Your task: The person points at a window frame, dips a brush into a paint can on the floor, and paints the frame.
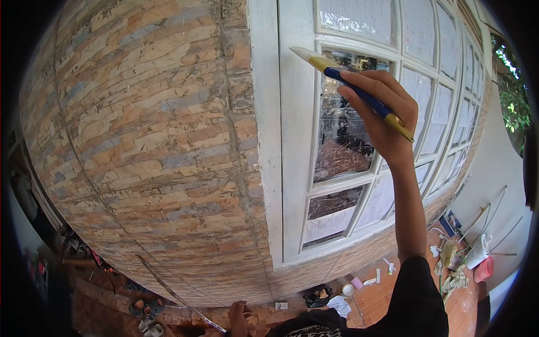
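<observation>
My right hand (387, 109) is closed around the blue handle of a paintbrush (328, 68), which has a yellow band and pale bristles. The bristle tip points up and left, right at the white window frame (295, 140). Behind the hand are glass panes, one dark and reflective (345, 132), others backed with white paper. My left hand (238, 318) is low at the bottom edge, its fingers curled; I cannot tell what, if anything, is in them. Close beside it ends a long thin stick (179, 295) that slants along the foot of the wall.
A stone-patterned wall (151, 140) fills the left side. On the tiled floor below are a small open tub (347, 290), a black plastic bag (318, 296), a white cloth (339, 306) and sandals (146, 308). A pink bucket (483, 269) and poles stand at right.
</observation>
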`<act>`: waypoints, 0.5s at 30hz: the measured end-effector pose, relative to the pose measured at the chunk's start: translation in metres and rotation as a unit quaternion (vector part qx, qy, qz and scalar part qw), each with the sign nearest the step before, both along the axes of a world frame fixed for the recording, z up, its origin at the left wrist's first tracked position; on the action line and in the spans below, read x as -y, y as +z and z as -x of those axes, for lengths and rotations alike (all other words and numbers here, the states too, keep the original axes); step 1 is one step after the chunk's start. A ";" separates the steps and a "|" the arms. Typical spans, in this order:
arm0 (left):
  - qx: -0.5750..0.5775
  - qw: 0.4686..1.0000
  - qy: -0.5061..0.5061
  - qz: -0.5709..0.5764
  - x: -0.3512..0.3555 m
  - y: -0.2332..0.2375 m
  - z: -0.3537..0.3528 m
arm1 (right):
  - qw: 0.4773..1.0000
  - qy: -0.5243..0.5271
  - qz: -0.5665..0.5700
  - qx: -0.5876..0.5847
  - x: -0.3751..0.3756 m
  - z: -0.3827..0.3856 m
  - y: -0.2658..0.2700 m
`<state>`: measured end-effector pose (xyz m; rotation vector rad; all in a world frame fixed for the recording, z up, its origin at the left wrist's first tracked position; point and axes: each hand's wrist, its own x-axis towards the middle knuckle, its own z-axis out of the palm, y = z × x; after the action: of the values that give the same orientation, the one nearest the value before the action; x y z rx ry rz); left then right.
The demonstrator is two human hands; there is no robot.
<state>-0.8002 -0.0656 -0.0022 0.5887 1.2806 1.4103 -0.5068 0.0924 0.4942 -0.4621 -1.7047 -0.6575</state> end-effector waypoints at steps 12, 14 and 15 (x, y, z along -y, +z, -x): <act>-0.013 1.000 -0.014 0.020 0.008 0.009 0.002 | 0.991 -0.033 -0.110 0.073 -0.023 0.007 -0.001; -0.006 1.000 0.000 0.014 0.009 0.010 0.002 | 0.994 -0.022 -0.089 0.065 -0.025 0.008 -0.005; -0.009 1.000 0.000 0.012 0.009 0.007 0.003 | 0.994 -0.023 -0.091 0.062 -0.026 0.008 -0.006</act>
<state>-0.8035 -0.0745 0.0045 0.5866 1.3091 1.3906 -0.5151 0.1183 0.4881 -0.3376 -1.7363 -0.8822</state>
